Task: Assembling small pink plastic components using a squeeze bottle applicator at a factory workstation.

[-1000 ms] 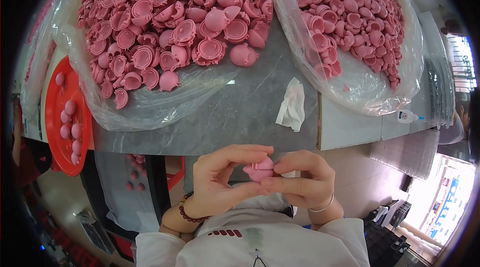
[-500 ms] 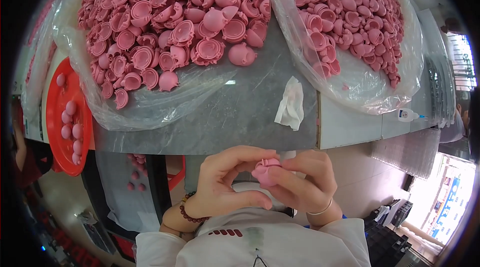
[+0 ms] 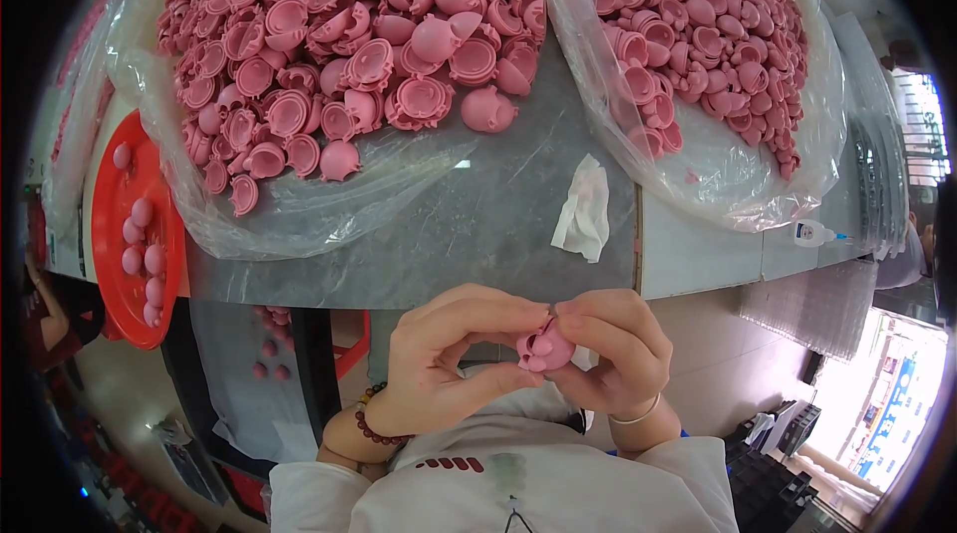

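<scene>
Between my two hands, in front of the table's near edge, is a rounded pink plastic shell piece (image 3: 545,348) with a gap along its upper left side. My left hand (image 3: 454,346) pinches its left side with thumb and fingertips. From the right, my right hand (image 3: 620,352) grips the same piece, fingers on top and thumb below. Part of the piece is hidden by the fingertips. Beyond my hands lies a large heap of pink shell halves (image 3: 329,44) on clear plastic.
A second heap of smaller pink pieces (image 3: 708,34) lies in a plastic bag at the right. A crumpled white tissue (image 3: 583,209) rests on the grey table (image 3: 419,269). At the left, a red tray (image 3: 110,224) holds several pink balls. A small white bottle (image 3: 812,233) lies far right.
The pink piece has been turned in my fingers, so its gap now faces up and left. My right hand's fingers have shifted up over it, and my left thumb has closed against it.
</scene>
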Tool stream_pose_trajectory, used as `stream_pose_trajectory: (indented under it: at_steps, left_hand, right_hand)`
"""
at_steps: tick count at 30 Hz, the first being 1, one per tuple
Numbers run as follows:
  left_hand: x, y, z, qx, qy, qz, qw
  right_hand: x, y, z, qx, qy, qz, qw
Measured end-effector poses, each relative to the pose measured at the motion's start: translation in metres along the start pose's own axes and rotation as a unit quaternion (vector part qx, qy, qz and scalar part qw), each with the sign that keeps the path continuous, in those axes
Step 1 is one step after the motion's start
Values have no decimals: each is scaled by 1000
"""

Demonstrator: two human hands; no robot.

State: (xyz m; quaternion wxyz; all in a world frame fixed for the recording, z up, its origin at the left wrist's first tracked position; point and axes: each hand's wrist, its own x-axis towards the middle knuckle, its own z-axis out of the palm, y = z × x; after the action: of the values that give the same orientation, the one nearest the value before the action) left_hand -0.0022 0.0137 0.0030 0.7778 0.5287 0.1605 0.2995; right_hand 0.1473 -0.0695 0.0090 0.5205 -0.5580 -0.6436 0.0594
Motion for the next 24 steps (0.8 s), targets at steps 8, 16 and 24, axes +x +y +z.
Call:
stream_pose_trajectory:
  at_steps: [8, 16, 24]
  left_hand:
    - [-1, -3, 0, 3, -2, 3, 1000]
    - [-1, -3, -1, 7, -38, 14, 999]
    - [2, 0, -1, 130, -34, 69, 988]
  right_hand:
    - [-2, 1, 1, 4, -7, 0, 1000]
    - [-2, -1, 2, -19, -4, -72, 997]
    - [1, -3, 5, 211, -114, 131, 962]
